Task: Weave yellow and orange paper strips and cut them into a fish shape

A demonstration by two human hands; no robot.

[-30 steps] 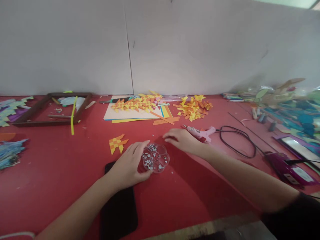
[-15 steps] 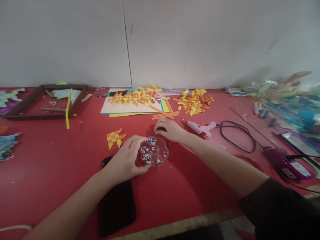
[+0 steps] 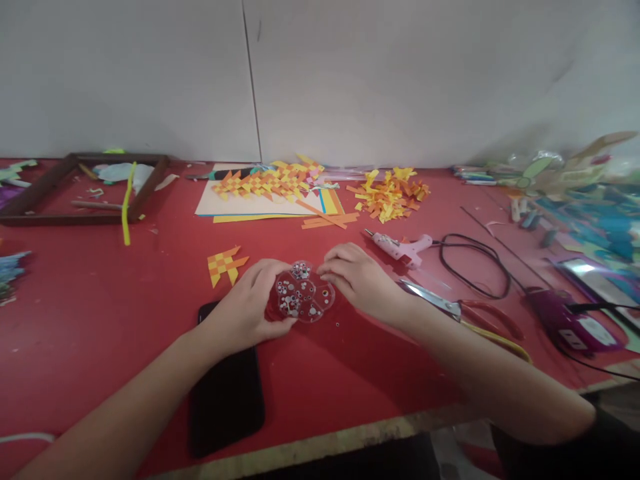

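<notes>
My left hand [image 3: 245,307] grips the left side of a clear flower-shaped case [image 3: 317,297], thumb at the near edge and fingers at the far side. Small black-and-white pieces that look like googly eyes lie in its compartments. At the case's upper right rim, the curled fingers of my right hand [image 3: 365,283] are closed against the edge; their tips are partly hidden. One tiny loose piece [image 3: 337,325] lies on the red table just right of the case. A woven orange-and-yellow paper fish [image 3: 223,265] rests beyond my left hand. Under my left wrist is a black phone [image 3: 227,400].
Paper sheets [image 3: 205,203] carry more woven fish [image 3: 265,181], beside a heap of paper scraps [image 3: 387,193]. On the right are a pink glue gun [image 3: 403,248], scissors [image 3: 435,300], its cable and a purple power strip [image 3: 570,320]. A brown frame [image 3: 65,219] stands left.
My right hand has moved from beyond the case to its right rim. The scissors, earlier mostly hidden by my right forearm, now show. My left hand keeps its grip on the case.
</notes>
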